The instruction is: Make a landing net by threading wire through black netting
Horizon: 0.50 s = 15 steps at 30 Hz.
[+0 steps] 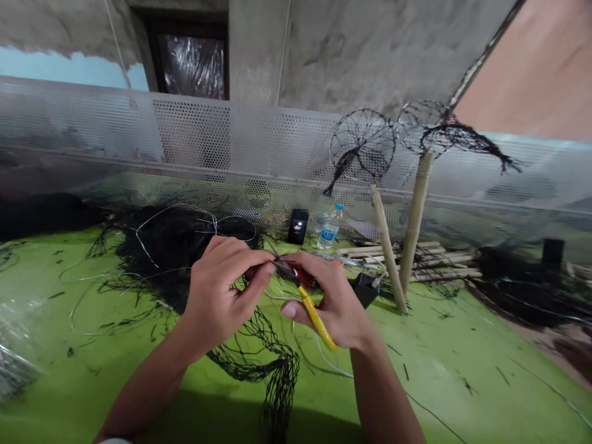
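Note:
My left hand (222,290) pinches the upper edge of a black net (280,370) between thumb and fingertips, at the middle of the view. The net hangs below both hands in a narrow bunch over the green table. My right hand (330,299) is wrapped round yellow-handled pliers (317,320), their metal jaws pointing up and left by the left fingertips. Part of the pliers and something red are hidden behind the right fingers. A pale wire curves below the right hand.
A large black net heap (161,246) lies at left on the green table (444,370). Behind stand a black box (298,226) and a water bottle (329,228). Two upright bamboo sticks (416,216) and finished net hoops (363,145) are at right.

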Tool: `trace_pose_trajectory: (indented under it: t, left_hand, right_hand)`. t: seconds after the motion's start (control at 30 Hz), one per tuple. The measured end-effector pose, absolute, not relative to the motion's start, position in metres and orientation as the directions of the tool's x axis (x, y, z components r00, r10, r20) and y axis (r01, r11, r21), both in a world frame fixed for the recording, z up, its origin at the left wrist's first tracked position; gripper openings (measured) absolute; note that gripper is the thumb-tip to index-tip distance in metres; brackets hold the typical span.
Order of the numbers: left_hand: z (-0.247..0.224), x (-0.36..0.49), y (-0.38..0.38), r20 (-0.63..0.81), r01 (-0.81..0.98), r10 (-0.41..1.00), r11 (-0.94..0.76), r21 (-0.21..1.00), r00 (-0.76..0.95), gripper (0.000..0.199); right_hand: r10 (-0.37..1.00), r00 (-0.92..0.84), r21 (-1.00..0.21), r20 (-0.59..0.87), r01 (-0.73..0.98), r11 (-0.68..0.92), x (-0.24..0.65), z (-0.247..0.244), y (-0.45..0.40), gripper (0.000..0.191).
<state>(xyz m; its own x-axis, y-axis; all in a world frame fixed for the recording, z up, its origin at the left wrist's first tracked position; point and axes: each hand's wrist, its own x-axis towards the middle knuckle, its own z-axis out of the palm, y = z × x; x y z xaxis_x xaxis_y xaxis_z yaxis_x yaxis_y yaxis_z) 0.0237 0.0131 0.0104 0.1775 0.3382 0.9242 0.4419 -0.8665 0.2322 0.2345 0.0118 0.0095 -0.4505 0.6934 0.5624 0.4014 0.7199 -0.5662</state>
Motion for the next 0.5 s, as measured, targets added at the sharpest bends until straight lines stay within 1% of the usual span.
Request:
trace_pose_trajectory:
  t: [0.1,0.3,0.5]
  left_hand:
    - [0.0104,0.0245,0.0125,0.936,0.467,0.306,-0.863,0.195,0.175,0.008]
    - [0.0108,0.0256,0.0133,0.943,0.495,0.266,-0.858,0.138,0.198,0.007]
    - [0.0102,0.0227,0.0104,0.952,0.547,0.218,-0.834,0.068,0.214,0.008]
  right_hand:
    - [0.7,-0.436,-0.573,0.565,0.403,0.713,0.233,0.0066,0.0127,0.053]
    - [0.692,-0.437,-0.598,0.575,0.352,0.72,0.231,0.0026,0.0139,0.047]
    - [0.716,-0.439,-0.631,0.543,0.348,0.693,0.2295,0.002,0.0123,0.048]
